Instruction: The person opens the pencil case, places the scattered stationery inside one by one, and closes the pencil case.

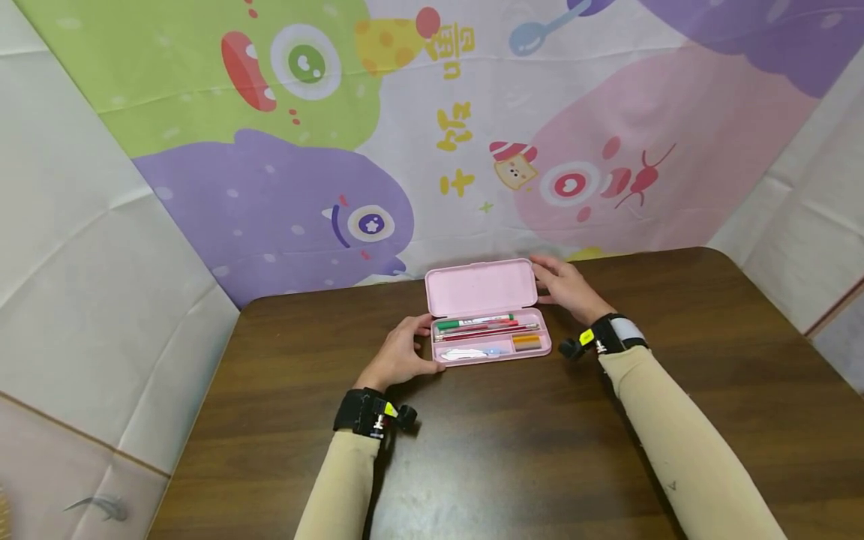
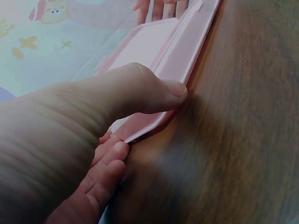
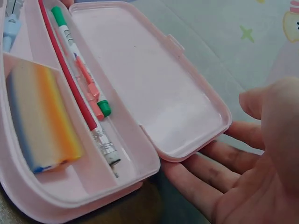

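A pink pencil case (image 1: 491,360) lies with its lid (image 1: 481,289) raised at the back. Its long compartment has a green-capped marker (image 3: 70,39), a red pencil (image 3: 65,70) and a red pen (image 3: 88,84). In front are a striped eraser (image 3: 44,116) and a light-blue tool (image 3: 11,25), partly cut off in the right wrist view. My left hand (image 1: 398,352) holds the case's left end, thumb at the front edge, fingers around the side. My right hand (image 1: 568,289) touches the lid's right edge with extended fingers, partly behind it; the thumb stands apart from the lid.
The case rests near the back edge of a brown wooden table (image 1: 513,450). Directly behind hangs a cartoon-printed cloth (image 1: 459,225). Pale panels (image 1: 88,247) stand on the left and right sides. Both wrists wear black straps with small cameras.
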Available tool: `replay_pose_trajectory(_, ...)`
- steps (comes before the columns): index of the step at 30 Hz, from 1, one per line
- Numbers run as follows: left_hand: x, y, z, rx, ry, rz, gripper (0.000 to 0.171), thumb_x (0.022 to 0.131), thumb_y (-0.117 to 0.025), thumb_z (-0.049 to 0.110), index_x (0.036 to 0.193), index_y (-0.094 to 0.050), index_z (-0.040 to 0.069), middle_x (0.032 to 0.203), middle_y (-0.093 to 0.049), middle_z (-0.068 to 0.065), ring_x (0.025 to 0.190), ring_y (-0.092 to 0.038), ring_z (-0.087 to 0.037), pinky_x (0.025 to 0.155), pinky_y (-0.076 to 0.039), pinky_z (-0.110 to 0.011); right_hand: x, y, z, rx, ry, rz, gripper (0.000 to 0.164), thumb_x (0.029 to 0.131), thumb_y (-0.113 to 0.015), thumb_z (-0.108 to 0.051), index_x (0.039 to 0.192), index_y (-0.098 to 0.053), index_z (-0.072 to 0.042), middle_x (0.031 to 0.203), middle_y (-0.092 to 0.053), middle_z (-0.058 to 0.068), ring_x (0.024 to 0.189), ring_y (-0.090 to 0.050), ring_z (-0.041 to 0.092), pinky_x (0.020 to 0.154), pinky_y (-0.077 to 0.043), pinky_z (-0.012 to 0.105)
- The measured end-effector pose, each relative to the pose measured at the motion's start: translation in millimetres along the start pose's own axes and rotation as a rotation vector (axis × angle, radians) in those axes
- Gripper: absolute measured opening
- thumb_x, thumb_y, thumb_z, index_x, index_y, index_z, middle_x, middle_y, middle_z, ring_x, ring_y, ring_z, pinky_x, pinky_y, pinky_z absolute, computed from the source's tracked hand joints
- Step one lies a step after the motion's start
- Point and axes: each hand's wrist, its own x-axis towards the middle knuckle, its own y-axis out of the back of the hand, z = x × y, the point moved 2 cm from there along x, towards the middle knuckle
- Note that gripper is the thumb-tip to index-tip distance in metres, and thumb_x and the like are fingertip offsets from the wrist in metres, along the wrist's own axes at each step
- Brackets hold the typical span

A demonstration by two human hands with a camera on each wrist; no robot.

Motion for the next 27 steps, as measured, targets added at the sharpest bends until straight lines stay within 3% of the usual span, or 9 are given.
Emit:
replay_pose_trajectory(9, 1.0, -0.7, 1.6, -0.012, 0.004, 0.013, 0.099, 0.08, -0.099, 0.009, 0.164, -0.049, -0.004, 0.154, -0.061, -0.023, 0.14, -0.062, -0.037, 0.116, -0.057, -0.054, 1, 0, 2, 0.002, -0.002, 0.036, 0.06, 0.124, -0.04, -0.033, 0.176, -0.033, -0.004, 0.167, -0.052, 0.029, 0.137, -0.063, 0.037, 0.113, -0.062, 0.045)
replay_pose_trajectory(14, 0.6, -0.3, 3.1, -0.017, 0.002, 0.01, 0.099, 0.08, -0.099, 0.009, 0.164, -0.049, -0.004, 0.154, -0.06, -0.024, 0.14, -0.062, -0.038, 0.116, -0.057, -0.056, -2, 0, 0, 0.02, 0.017, 0.048, 0.059, 0.124, -0.04, -0.033, 0.175, -0.037, -0.005, 0.163, -0.054, 0.029, 0.134, -0.065, 0.037, 0.113, -0.063, 0.045)
replay_pose_trajectory(19, 0.9, -1.1, 2.8, -0.011, -0.005, 0.015, 0.098, 0.079, -0.099, 0.009, 0.163, -0.051, -0.004, 0.152, -0.061, -0.024, 0.138, -0.063, -0.038, 0.115, -0.058, -0.055, -6, 2, -2, 0.028, 0.044, 0.086, 0.055, 0.123, -0.041, -0.034, 0.168, -0.046, -0.002, 0.155, -0.058, 0.03, 0.126, -0.067, 0.031, 0.103, -0.065, 0.031)
replay_pose_trajectory(24, 0.8, -2.0, 0.6, -0.011, -0.003, 0.019, 0.097, 0.079, -0.099, 0.008, 0.163, -0.051, -0.004, 0.15, -0.061, -0.024, 0.137, -0.062, -0.038, 0.115, -0.058, -0.055, -11, 4, -7, 0.007, 0.087, 0.103, 0.051, 0.122, -0.045, -0.034, 0.157, -0.054, 0.003, 0.147, -0.061, 0.027, 0.119, -0.067, 0.024, 0.115, -0.061, 0.05)
replay_pose_trajectory(27, 0.9, -2.3, 0.6, -0.012, 0.0, 0.019, 0.097, 0.079, -0.098, 0.009, 0.162, -0.051, -0.005, 0.15, -0.061, -0.024, 0.137, -0.062, -0.038, 0.115, -0.058, -0.055, -16, 6, -13, -0.052, 0.135, 0.097, 0.045, 0.121, -0.052, -0.031, 0.146, -0.062, 0.005, 0.14, -0.065, 0.025, 0.114, -0.067, 0.021, 0.113, -0.063, 0.051)
